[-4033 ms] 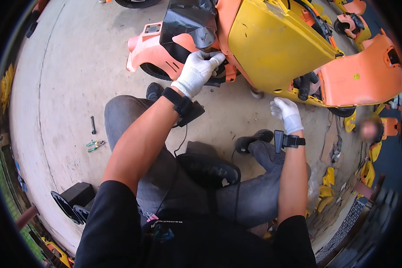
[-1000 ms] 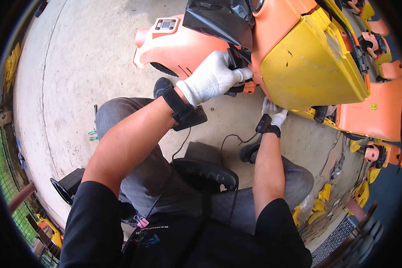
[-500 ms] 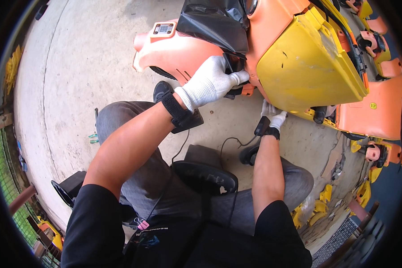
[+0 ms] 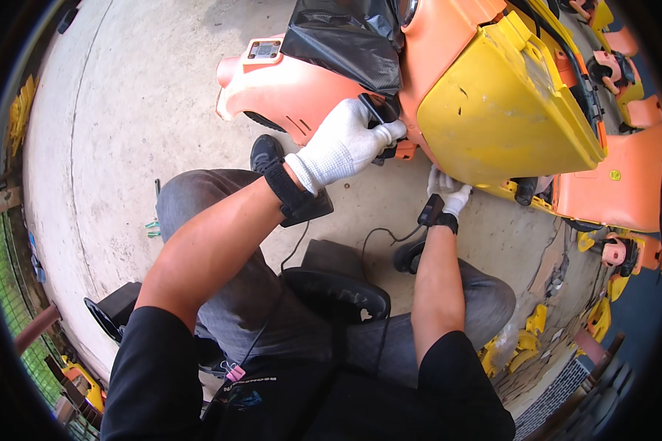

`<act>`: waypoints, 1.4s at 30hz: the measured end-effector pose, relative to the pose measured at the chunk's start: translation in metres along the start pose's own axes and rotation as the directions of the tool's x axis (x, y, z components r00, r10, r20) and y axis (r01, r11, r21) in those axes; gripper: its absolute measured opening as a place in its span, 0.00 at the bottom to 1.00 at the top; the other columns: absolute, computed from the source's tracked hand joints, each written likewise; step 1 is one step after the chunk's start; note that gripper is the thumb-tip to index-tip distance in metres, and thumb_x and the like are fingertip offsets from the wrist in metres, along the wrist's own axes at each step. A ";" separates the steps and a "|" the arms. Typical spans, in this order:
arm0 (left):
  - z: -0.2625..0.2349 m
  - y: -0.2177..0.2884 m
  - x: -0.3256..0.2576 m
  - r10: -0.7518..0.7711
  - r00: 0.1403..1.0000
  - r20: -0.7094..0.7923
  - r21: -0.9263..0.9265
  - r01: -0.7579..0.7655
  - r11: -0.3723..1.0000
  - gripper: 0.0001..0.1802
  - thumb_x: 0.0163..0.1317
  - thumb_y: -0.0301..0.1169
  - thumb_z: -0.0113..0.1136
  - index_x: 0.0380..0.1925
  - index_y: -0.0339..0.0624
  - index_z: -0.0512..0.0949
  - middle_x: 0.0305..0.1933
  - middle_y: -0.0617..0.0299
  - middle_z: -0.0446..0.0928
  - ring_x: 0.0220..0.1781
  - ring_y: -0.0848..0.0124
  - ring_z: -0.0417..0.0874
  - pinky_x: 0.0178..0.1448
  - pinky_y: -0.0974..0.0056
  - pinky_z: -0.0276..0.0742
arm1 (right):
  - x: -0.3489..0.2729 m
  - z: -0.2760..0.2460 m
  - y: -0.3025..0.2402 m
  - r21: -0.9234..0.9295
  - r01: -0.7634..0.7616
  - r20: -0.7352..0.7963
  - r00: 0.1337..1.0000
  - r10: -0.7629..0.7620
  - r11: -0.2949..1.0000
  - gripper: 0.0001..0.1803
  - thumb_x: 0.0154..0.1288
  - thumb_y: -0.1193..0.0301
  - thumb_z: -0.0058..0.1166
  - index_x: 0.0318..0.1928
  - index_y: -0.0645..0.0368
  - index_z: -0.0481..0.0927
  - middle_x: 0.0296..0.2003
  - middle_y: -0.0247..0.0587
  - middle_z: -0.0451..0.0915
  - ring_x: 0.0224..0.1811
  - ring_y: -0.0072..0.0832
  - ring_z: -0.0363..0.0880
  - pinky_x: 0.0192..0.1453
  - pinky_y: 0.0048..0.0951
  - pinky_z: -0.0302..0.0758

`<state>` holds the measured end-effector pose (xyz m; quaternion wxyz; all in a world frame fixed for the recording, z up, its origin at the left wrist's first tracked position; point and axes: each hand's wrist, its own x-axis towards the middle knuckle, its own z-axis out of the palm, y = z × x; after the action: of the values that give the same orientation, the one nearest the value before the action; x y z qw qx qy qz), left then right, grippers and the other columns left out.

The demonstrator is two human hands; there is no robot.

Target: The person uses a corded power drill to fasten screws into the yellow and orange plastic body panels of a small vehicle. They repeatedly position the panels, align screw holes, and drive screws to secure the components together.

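Observation:
My left hand (image 4: 349, 140), in a white knit glove, is closed around a black part (image 4: 379, 110) at the side of an orange-and-yellow scooter-like vehicle; the kind of part cannot be told. A black plastic sheet (image 4: 346, 44) drapes over the orange body (image 4: 294, 88) just above that hand. Under the lower edge of the big yellow panel (image 4: 504, 110), my right hand (image 4: 450, 195), also gloved in white, has its fingers curled. Whatever it grips is hidden there. Each wrist carries a black strap with a small box.
Behind the yellow panel stretches an orange seat-like body piece (image 4: 603, 191). More orange and yellow vehicles (image 4: 625, 81) stand along the right. Yellow pieces (image 4: 526, 342) lie on the ground at the lower right. Thin black cables (image 4: 390, 231) run between my knees, and a small green-handled object (image 4: 153, 228) lies left.
The orange body, the sheet and the yellow panel have shifted slightly left. My left hand has moved a little left with the black part; my right hand has dropped slightly, staying under the panel.

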<state>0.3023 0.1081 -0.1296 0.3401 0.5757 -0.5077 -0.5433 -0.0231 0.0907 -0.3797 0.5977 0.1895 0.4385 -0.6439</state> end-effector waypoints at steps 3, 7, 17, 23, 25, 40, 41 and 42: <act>-0.001 0.002 -0.003 -0.023 1.000 -0.003 -0.028 0.023 0.999 0.17 0.64 0.36 0.62 0.30 0.27 0.80 0.19 0.58 0.78 0.21 0.75 0.78 0.30 0.65 0.75 | -0.031 0.023 0.012 -0.020 0.022 -0.100 0.995 -0.024 1.000 0.41 0.60 0.31 0.48 0.52 0.57 0.75 0.47 0.40 0.79 0.54 0.39 0.76 0.58 0.49 0.78; 0.003 -0.001 0.000 -0.001 1.000 -0.027 -0.072 -0.001 0.997 0.18 0.64 0.36 0.62 0.29 0.27 0.80 0.18 0.59 0.77 0.21 0.75 0.77 0.29 0.65 0.74 | -0.041 0.032 0.012 -0.020 0.044 -0.112 0.993 -0.046 0.999 0.40 0.60 0.32 0.50 0.54 0.57 0.73 0.53 0.42 0.73 0.57 0.39 0.72 0.59 0.48 0.77; 0.004 -0.005 0.001 0.027 0.999 -0.025 -0.107 -0.030 0.994 0.17 0.64 0.35 0.62 0.30 0.27 0.80 0.18 0.61 0.76 0.21 0.76 0.75 0.29 0.65 0.73 | -0.039 0.031 0.013 -0.053 0.065 -0.095 0.993 -0.070 0.996 0.40 0.61 0.35 0.50 0.57 0.58 0.69 0.54 0.43 0.69 0.56 0.37 0.71 0.61 0.46 0.76; 0.007 -0.008 0.002 0.028 0.999 -0.044 -0.115 -0.033 0.993 0.17 0.64 0.35 0.62 0.29 0.26 0.79 0.18 0.61 0.76 0.21 0.77 0.75 0.29 0.65 0.74 | -0.036 0.027 0.004 -0.018 0.033 -0.036 0.999 -0.034 0.999 0.39 0.65 0.31 0.36 0.57 0.52 0.70 0.37 0.40 0.76 0.45 0.35 0.74 0.61 0.48 0.75; 0.007 -0.008 0.002 0.014 0.999 -0.043 -0.076 -0.017 0.997 0.18 0.64 0.36 0.62 0.27 0.26 0.80 0.18 0.60 0.77 0.21 0.77 0.74 0.28 0.65 0.73 | -0.042 0.030 0.003 -0.017 0.032 -0.029 0.999 -0.032 0.999 0.40 0.65 0.31 0.35 0.59 0.52 0.69 0.37 0.41 0.76 0.45 0.35 0.74 0.62 0.51 0.73; 0.009 0.006 -0.006 0.058 0.996 -0.061 -0.173 -0.068 0.983 0.10 0.65 0.29 0.60 0.39 0.31 0.77 0.30 0.60 0.79 0.30 0.75 0.78 0.36 0.67 0.77 | -0.080 0.051 -0.005 -0.165 -0.044 0.179 0.981 0.074 0.985 0.48 0.62 0.39 0.51 0.68 0.62 0.55 0.69 0.55 0.57 0.73 0.50 0.56 0.74 0.62 0.59; 0.009 0.009 -0.006 0.034 0.999 -0.037 -0.145 -0.039 0.989 0.09 0.65 0.28 0.59 0.40 0.32 0.76 0.31 0.60 0.79 0.32 0.75 0.78 0.38 0.67 0.77 | -0.078 0.051 -0.006 -0.164 -0.043 0.174 0.982 0.071 0.986 0.47 0.62 0.39 0.50 0.68 0.62 0.56 0.68 0.55 0.58 0.72 0.50 0.57 0.74 0.61 0.59; 0.009 0.010 -0.007 0.026 0.998 -0.050 -0.143 -0.033 0.989 0.09 0.65 0.28 0.59 0.40 0.32 0.76 0.31 0.60 0.79 0.32 0.75 0.78 0.38 0.67 0.77 | -0.076 0.052 -0.006 -0.163 -0.043 0.167 0.983 0.070 0.986 0.46 0.63 0.39 0.50 0.67 0.62 0.57 0.68 0.55 0.59 0.72 0.50 0.58 0.73 0.61 0.59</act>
<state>0.2923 0.1139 -0.1202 0.4007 0.5550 -0.4672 -0.5596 0.0022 0.0954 -0.2911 0.6646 0.0975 0.4293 -0.6037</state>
